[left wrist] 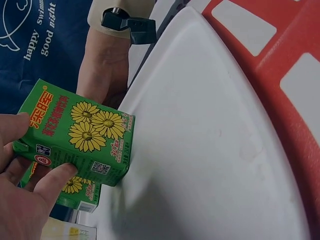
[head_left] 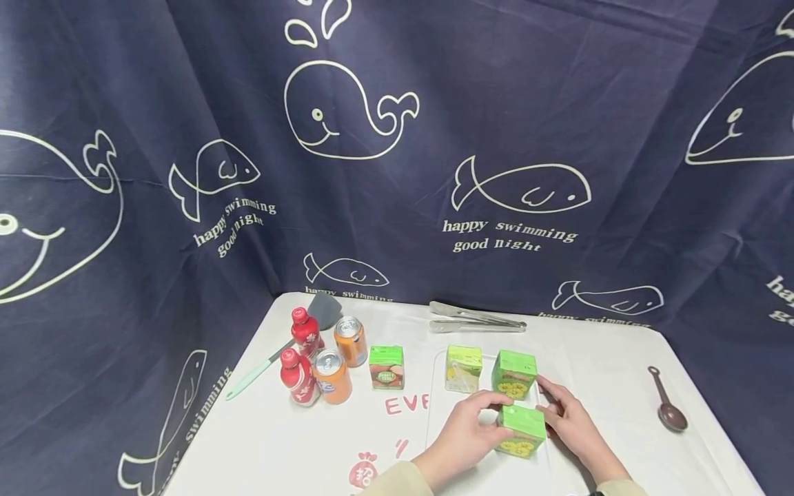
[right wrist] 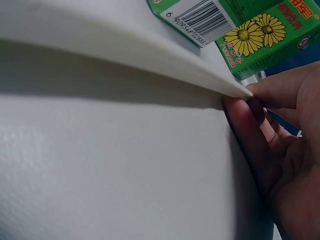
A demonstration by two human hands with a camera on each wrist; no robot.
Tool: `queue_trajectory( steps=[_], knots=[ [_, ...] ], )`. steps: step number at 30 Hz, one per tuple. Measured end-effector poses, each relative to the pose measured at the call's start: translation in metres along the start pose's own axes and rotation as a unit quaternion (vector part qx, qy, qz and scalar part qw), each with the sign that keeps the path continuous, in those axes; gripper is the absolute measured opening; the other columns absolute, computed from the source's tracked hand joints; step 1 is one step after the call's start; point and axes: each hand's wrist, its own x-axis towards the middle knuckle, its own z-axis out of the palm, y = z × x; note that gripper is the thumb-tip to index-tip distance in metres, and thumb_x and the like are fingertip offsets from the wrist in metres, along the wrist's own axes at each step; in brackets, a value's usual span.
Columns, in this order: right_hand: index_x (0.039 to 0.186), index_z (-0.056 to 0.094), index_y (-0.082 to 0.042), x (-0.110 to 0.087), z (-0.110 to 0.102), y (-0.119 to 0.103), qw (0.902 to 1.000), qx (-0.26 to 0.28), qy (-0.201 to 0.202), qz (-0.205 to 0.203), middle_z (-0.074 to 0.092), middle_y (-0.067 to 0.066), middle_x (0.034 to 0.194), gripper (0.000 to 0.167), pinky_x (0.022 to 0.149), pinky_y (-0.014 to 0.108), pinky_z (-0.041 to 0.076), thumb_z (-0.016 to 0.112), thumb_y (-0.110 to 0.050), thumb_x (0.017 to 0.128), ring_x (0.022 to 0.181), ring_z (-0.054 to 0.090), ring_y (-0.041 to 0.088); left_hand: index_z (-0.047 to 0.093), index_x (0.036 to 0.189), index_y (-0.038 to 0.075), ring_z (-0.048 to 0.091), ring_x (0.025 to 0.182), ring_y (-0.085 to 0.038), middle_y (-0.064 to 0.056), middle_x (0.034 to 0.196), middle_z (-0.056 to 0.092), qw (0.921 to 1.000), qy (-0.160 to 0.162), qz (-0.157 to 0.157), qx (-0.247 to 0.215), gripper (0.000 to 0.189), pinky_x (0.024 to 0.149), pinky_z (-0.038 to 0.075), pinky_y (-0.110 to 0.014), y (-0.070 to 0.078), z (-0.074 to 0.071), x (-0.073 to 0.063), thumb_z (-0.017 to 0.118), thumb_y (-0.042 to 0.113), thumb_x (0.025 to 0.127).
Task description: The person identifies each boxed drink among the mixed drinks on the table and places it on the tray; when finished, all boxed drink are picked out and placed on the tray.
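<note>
My left hand (head_left: 465,434) grips a green drink carton (head_left: 522,441) with yellow flowers on it, thumb and fingers on its sides. The carton is over the near part of a white tray (left wrist: 215,115). My right hand (head_left: 573,424) is at the tray's right side; in the right wrist view its thumb and finger pinch the thin tray rim (right wrist: 170,67). Just behind the held carton, a second green flower carton (head_left: 513,377) stands on the tray. To its left is a yellow-green drink carton (head_left: 463,368), also on the tray.
Left of the tray stands a green carton with a red picture (head_left: 387,368). Farther left are two orange cans (head_left: 332,377), two red bottles (head_left: 300,379) and a spatula (head_left: 260,375). Metal tongs (head_left: 477,324) lie at the back, a brown spoon (head_left: 670,413) at the right.
</note>
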Motion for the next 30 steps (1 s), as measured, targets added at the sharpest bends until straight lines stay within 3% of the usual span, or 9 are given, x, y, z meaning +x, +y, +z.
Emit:
queue_trajectory(
  steps=[8, 13, 19, 22, 25, 30],
  knots=[
    [0.162, 0.029, 0.001, 0.000, 0.000, 0.000, 1.0000, -0.003, 0.001, -0.007, 0.041, 0.023, 0.144, 0.067, 0.055, 0.027, 0.053, 0.061, -0.005, 0.103, 0.070, 0.057, 0.018, 0.068, 0.129, 0.015, 0.059, 0.116, -0.001, 0.012, 0.124, 0.063, 0.9998, -0.017, -0.005, -0.007, 0.039, 0.091, 0.058, -0.023, 0.001, -0.003, -0.001, 0.079, 0.007, 0.093],
    [0.162, 0.029, 0.001, 0.000, 0.001, 0.000, 1.0000, -0.004, 0.000, -0.008, 0.040, 0.023, 0.145, 0.067, 0.055, 0.027, 0.053, 0.060, -0.004, 0.103, 0.070, 0.058, 0.018, 0.067, 0.131, 0.010, 0.060, 0.117, -0.002, 0.010, 0.125, 0.063, 0.9995, -0.028, -0.005, -0.009, 0.038, 0.090, 0.058, -0.021, 0.003, -0.005, -0.001, 0.078, 0.008, 0.095],
    [0.162, 0.029, 0.001, 0.000, 0.001, 0.000, 1.0000, 0.000, -0.002, -0.009, 0.039, 0.023, 0.146, 0.067, 0.056, 0.027, 0.053, 0.060, -0.004, 0.103, 0.071, 0.058, 0.018, 0.064, 0.136, 0.012, 0.057, 0.122, -0.003, 0.009, 0.130, 0.062, 0.9965, -0.051, 0.007, 0.065, 0.038, 0.091, 0.055, -0.017, 0.008, -0.009, -0.003, 0.073, 0.014, 0.099],
    [0.162, 0.028, 0.001, 0.000, 0.001, 0.000, 0.9999, -0.001, -0.003, -0.011, 0.039, 0.024, 0.147, 0.067, 0.058, 0.026, 0.054, 0.060, -0.005, 0.103, 0.072, 0.058, 0.017, 0.063, 0.139, 0.017, 0.056, 0.125, -0.004, 0.009, 0.134, 0.062, 0.9885, -0.059, 0.023, 0.137, 0.039, 0.093, 0.054, -0.015, 0.013, -0.014, -0.004, 0.071, 0.018, 0.100],
    [0.162, 0.028, 0.002, 0.001, 0.001, 0.001, 0.9999, -0.002, -0.003, -0.012, 0.039, 0.024, 0.147, 0.067, 0.058, 0.026, 0.054, 0.059, -0.004, 0.103, 0.072, 0.058, 0.017, 0.062, 0.141, 0.019, 0.058, 0.123, -0.003, 0.010, 0.136, 0.062, 0.9756, -0.056, 0.051, 0.206, 0.041, 0.093, 0.051, -0.012, 0.017, -0.021, -0.005, 0.069, 0.021, 0.101],
    [0.162, 0.028, 0.003, 0.001, 0.001, 0.002, 0.9999, -0.006, 0.001, -0.014, 0.039, 0.024, 0.145, 0.067, 0.057, 0.026, 0.053, 0.060, -0.003, 0.103, 0.073, 0.057, 0.017, 0.064, 0.139, 0.016, 0.055, 0.127, -0.002, 0.010, 0.136, 0.062, 0.9532, -0.034, 0.104, 0.282, 0.039, 0.106, 0.044, -0.016, 0.021, -0.037, -0.006, 0.069, 0.020, 0.100]
  ],
)
